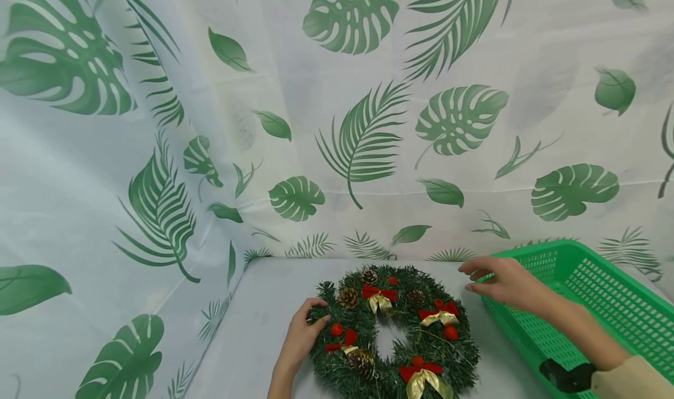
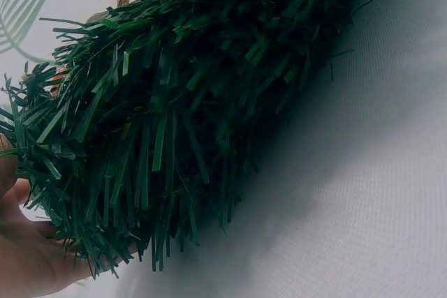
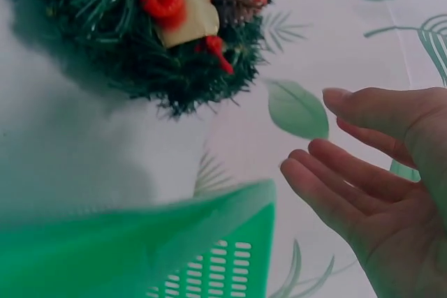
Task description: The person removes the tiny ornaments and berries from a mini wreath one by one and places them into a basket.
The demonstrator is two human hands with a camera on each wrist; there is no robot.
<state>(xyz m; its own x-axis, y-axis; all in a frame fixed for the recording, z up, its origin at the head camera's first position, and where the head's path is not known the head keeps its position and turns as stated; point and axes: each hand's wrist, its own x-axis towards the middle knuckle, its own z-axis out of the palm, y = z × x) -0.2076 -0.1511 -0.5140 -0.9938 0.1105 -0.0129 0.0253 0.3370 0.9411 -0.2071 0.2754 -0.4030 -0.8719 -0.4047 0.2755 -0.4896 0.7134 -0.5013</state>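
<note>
A round Christmas wreath (image 1: 337,375) of green tinsel-like needles lies on the white surface, trimmed with pine cones, red berries and red-and-gold bows. At its left edge my left hand (image 1: 302,334) grips the greenery between fingers and thumb. The left wrist view has the wreath (image 2: 195,102) close up, hiding parts of the fingers of that hand (image 2: 35,256). My right hand (image 1: 500,279) is in the air beyond the wreath's right side, near the basket's far left corner. In the right wrist view this hand (image 3: 391,200) has loosely bent fingers, holding nothing, apart from the wreath (image 3: 112,54).
A green plastic basket (image 1: 560,248) with slotted walls stands to the right of the wreath, under my right forearm. Behind and to the left hangs a white sheet (image 1: 295,153) printed with green leaves. A black strap (image 1: 571,377) circles my right wrist.
</note>
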